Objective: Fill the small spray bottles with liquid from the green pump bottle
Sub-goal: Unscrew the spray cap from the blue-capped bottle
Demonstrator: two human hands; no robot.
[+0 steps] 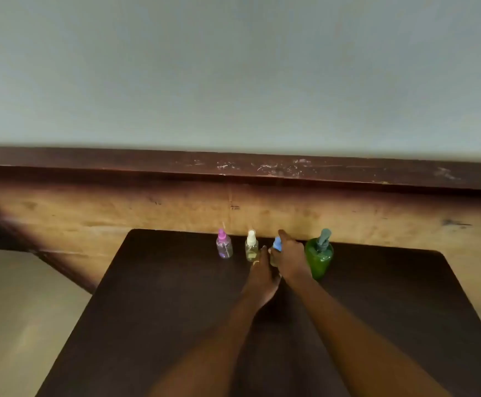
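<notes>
Four bottles are being kept in a row along the far edge of the dark desk (176, 310). From left to right these are a pink-capped spray bottle (224, 248), a white-capped spray bottle (251, 247), a blue-capped spray bottle (276, 244) and the green pump bottle (319, 257). All are standing upright.

The pink-capped bottle is being seen as clear with a faint violet tint. A pale yellowish liquid is being shown low in the white-capped one. The green pump bottle is translucent, rounded and taller than the rest, with a grey-green pump head, and it is standing just beside the blue-capped bottle.

The blue-capped bottle is being largely covered by both hands, so only its cap and a strip of its body are being shown. The right hand (290, 257) is being curled round the blue cap from above, with one finger raised past it. The left hand (262, 272) is being held against the bottle's left side; whether its fingers are closing round the body cannot be told.

A worn wooden panel (147, 207) with a dark top rail is being seen directly behind the desk, under a plain grey wall (233, 67). A pale floor (18, 310) is being shown at the left.
</notes>
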